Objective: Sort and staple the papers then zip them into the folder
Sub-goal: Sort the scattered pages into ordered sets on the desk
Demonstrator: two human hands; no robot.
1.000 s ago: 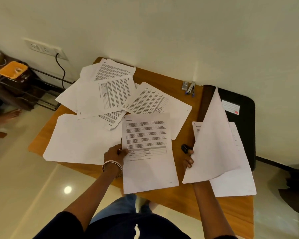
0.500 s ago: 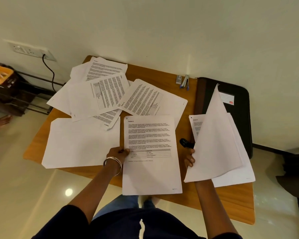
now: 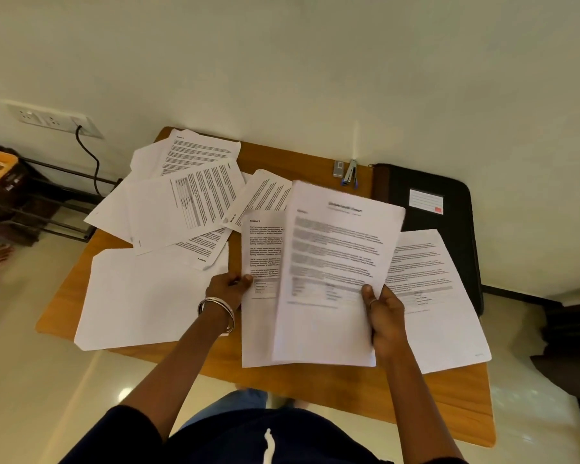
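Printed white sheets lie scattered over a wooden table (image 3: 449, 396). My right hand (image 3: 385, 316) grips a printed sheet (image 3: 335, 269) by its right edge, thumb on top, and holds it face up, blurred, above the centre. Under it lies another printed page (image 3: 262, 262), whose left edge my left hand (image 3: 226, 289) pinches. A further page (image 3: 439, 296) lies flat at the right. A black zip folder (image 3: 449, 209) with a white label lies at the table's far right. A small stapler (image 3: 350, 172) stands by the wall.
Several overlapping pages (image 3: 188, 202) cover the table's far left, and a blank sheet (image 3: 148, 296) lies at the near left. A small silver staple box (image 3: 338, 169) sits beside the stapler. A wall socket (image 3: 47, 118) with a black cable and a dark rack (image 3: 31, 195) are left of the table.
My right hand turned its sheet over from blank side up to print side up and swung it left over the centre page. The page at the right is now uncovered.
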